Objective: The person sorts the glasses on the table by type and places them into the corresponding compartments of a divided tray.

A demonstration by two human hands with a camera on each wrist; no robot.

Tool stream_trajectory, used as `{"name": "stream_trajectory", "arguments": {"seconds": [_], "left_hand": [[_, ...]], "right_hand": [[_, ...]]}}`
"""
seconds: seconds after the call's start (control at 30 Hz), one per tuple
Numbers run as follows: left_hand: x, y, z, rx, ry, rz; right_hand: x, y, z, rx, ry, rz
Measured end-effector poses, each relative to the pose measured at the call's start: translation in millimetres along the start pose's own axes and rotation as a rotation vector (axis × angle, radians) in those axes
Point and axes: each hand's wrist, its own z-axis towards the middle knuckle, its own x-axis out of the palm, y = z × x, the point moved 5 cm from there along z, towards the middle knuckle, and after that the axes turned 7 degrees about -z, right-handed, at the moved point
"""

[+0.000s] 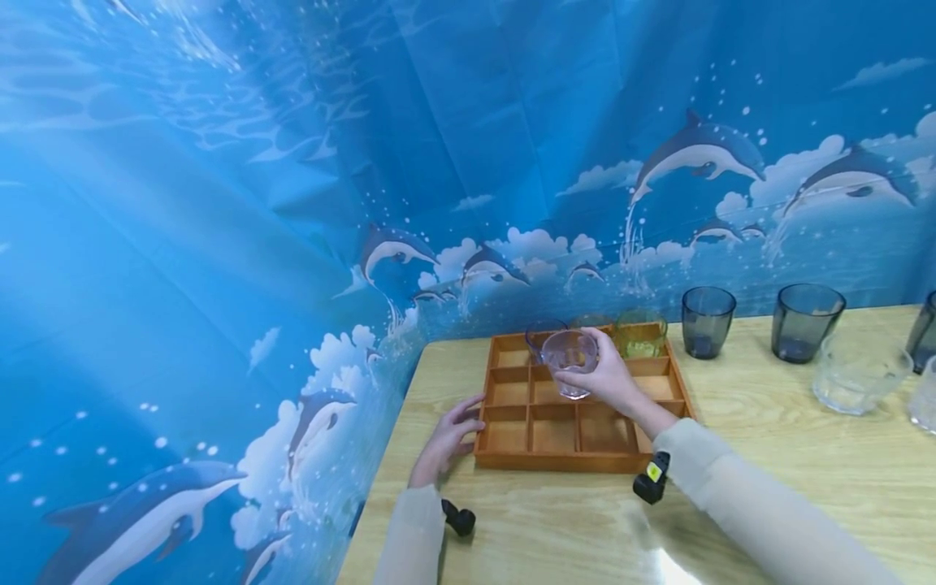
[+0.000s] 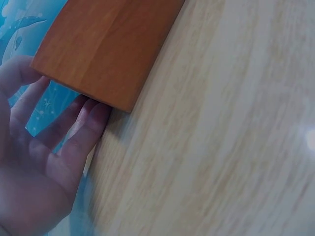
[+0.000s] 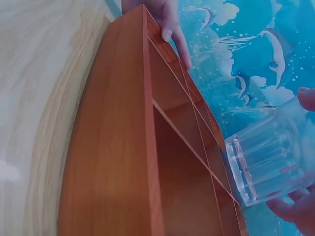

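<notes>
My right hand [image 1: 610, 378] grips a clear drinking glass [image 1: 569, 361] above the middle of a wooden compartment tray [image 1: 563, 461]. In the right wrist view the glass [image 3: 270, 152] is tilted, its ribbed side and thick base showing, with fingertips on its wall. My left hand [image 1: 446, 439] rests against the tray's left side, fingers slightly bent and spread. The left wrist view shows its fingertips touching the tray's end wall [image 2: 98, 54]. In the tray's back row stand a green glass [image 1: 641, 335] and a blue-tinted glass [image 1: 543, 331], the latter partly hidden.
To the right of the tray stand two dark grey glasses [image 1: 708, 322] near the back edge. A wide clear glass [image 1: 859, 374] and further glasses sit at the far right. A blue dolphin-print curtain [image 1: 512, 203] hangs behind the light wood table [image 1: 541, 528].
</notes>
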Motion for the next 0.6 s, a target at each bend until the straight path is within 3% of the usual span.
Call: {"name": "stream_trajectory", "arguments": {"seconds": [0.6], "left_hand": [[-0.6,-0.1,-1.0,-0.009,-0.010,-0.001]], "right_hand": [[30.8,-8.2,10.4,-0.011,-0.062,-0.015]]}}
